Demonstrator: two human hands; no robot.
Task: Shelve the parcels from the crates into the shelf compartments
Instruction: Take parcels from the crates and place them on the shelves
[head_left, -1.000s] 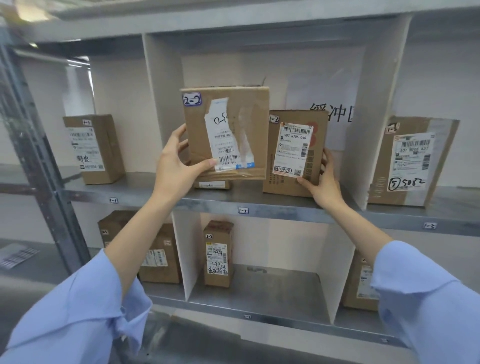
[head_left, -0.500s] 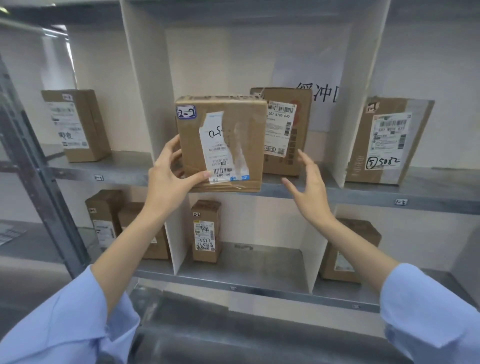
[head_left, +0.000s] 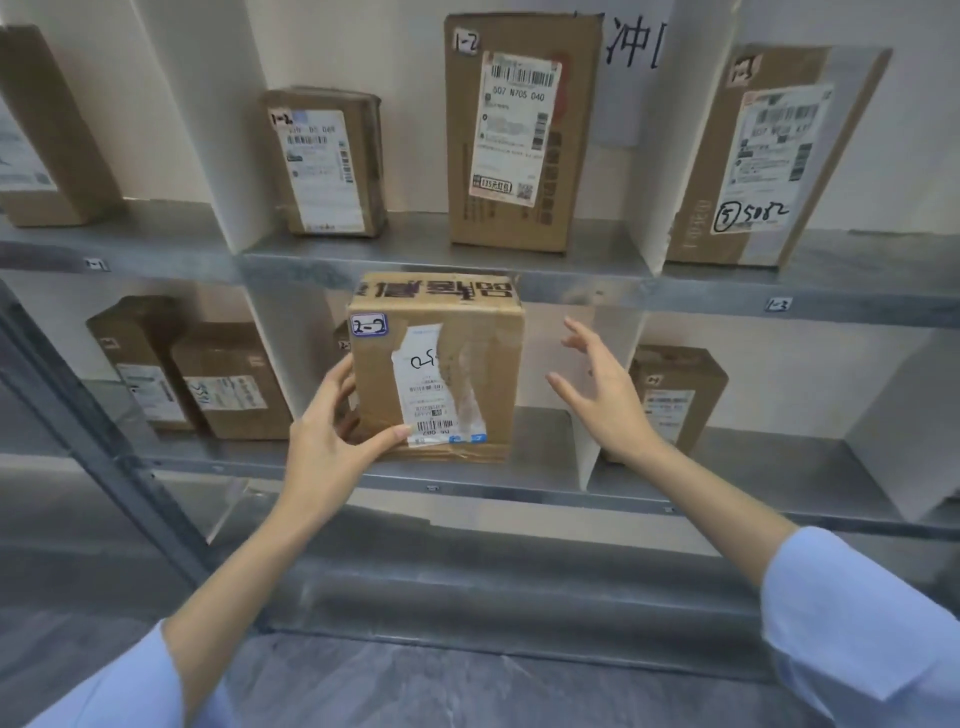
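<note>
At the mouth of the middle compartment of the lower shelf (head_left: 519, 491), in the head view, the left hand (head_left: 332, 447) grips a parcel (head_left: 441, 364) marked 2-2 by its lower left corner. The thumb (head_left: 387, 439) lies across the front face beside the label's bottom edge, and the fingers (head_left: 337, 379) wrap the left side. The parcel stands upright; whether it rests on the shelf cannot be told. Just right of the parcel, the right hand (head_left: 602, 395) hangs relaxed with fingers spread, holding nothing, apart from the cardboard, in front of the white divider (head_left: 587, 462).

loc: parcel stockrm | metal shelf (head_left: 649, 299) w/ numbered bays (tags (head_left: 779, 304) 1-1, 1-3) | labelled cardboard parcels (head_left: 522, 228)
</note>
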